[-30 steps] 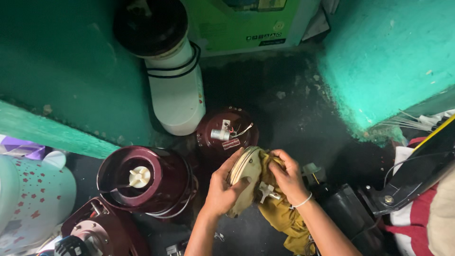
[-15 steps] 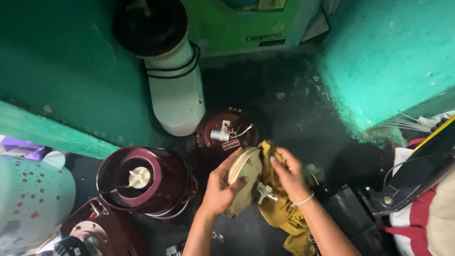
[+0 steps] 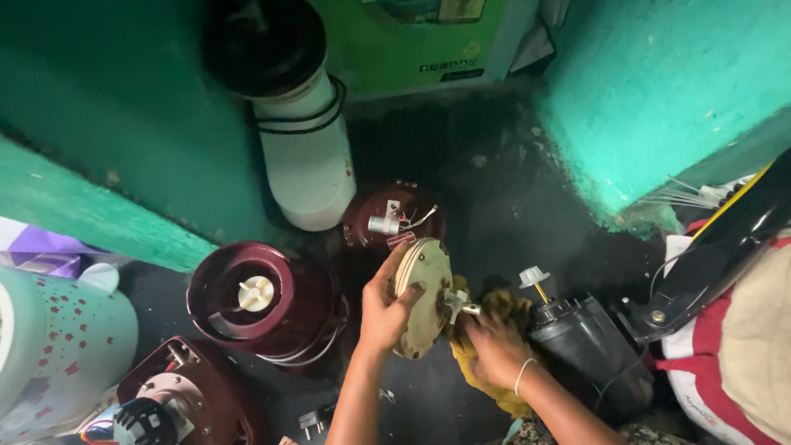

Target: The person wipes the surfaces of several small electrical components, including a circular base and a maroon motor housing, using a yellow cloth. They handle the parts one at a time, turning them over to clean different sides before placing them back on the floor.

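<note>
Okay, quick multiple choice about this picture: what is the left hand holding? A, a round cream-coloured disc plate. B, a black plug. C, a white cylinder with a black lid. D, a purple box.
A: the left hand grips the rim of the round cream-coloured disc plate, held on edge, while the right hand presses a yellow cloth beside it.

Both forearms were bare, with no sleeves on them up to the lower edge of the view. The left hand (image 3: 386, 309) had no ring, no glove and no watch. The right hand (image 3: 493, 350) was also without a glove, and around its wrist there was one thin, pale bangle (image 3: 521, 375). Near the right elbow, a small piece of patterned cloth (image 3: 544, 433) was visible.
</note>
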